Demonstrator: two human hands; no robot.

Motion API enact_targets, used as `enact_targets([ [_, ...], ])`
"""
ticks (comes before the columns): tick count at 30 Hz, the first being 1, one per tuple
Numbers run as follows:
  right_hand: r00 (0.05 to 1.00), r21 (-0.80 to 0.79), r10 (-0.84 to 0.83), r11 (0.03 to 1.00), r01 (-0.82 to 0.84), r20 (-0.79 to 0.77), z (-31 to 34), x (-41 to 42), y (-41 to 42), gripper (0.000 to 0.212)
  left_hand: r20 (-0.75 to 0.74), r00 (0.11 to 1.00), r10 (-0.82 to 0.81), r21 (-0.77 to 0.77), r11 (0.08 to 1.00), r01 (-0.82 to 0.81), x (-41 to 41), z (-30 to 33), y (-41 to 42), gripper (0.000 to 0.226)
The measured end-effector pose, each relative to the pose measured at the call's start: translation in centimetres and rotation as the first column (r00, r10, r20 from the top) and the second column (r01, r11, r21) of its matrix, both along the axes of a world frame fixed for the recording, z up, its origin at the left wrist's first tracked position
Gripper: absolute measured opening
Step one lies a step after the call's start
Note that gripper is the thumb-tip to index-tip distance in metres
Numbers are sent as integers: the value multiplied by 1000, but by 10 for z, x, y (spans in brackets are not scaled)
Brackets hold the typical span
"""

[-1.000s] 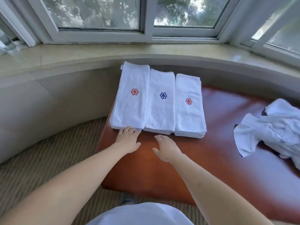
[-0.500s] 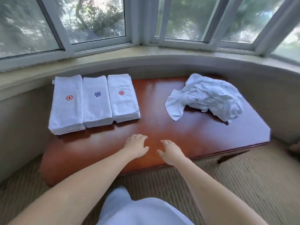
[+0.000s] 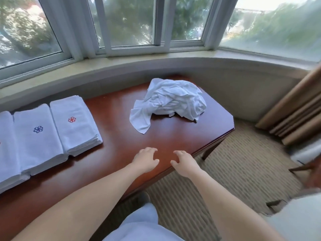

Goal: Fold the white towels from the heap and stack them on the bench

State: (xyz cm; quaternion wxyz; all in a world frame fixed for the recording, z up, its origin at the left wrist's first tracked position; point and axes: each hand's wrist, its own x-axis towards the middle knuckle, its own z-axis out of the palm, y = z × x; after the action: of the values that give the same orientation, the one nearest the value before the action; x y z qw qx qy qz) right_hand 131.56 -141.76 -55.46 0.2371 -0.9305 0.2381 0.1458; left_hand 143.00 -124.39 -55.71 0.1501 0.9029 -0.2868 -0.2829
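A crumpled heap of white towels lies on the far right part of the reddish wooden bench. Three stacks of folded white towels sit side by side at the left: one with a red flower mark, one with a blue flower mark, and a third cut off by the frame edge. My left hand and my right hand hover over the bench's near edge, fingers loosely curled, holding nothing. Both are well short of the heap.
A curved window sill runs behind the bench under the windows. Striped carpet lies to the right, with a beige curtain at the far right. A dark chair part shows at the right edge.
My view has swung right, away from the folded stacks toward the heap. Both hands left the stacks' front edge and moved right along the bench, still empty.
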Motion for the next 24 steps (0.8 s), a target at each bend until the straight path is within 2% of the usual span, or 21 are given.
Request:
enact_targets([
  [6,998,-31,-21,999,19,-65,-5,34,-61,58,-70,997,-30,-50,998,27,41,-18,-68,57],
  [12,989,-54,14,998,-23,-149,-1,112,-112,57,-146,987,59,-101,992,-74,105,-24,-104,56],
  [24,978,16,106,994,-105,-180,-14,229,-160,56,-237,950,201,-146,960,-239,207,-39,-149,53],
])
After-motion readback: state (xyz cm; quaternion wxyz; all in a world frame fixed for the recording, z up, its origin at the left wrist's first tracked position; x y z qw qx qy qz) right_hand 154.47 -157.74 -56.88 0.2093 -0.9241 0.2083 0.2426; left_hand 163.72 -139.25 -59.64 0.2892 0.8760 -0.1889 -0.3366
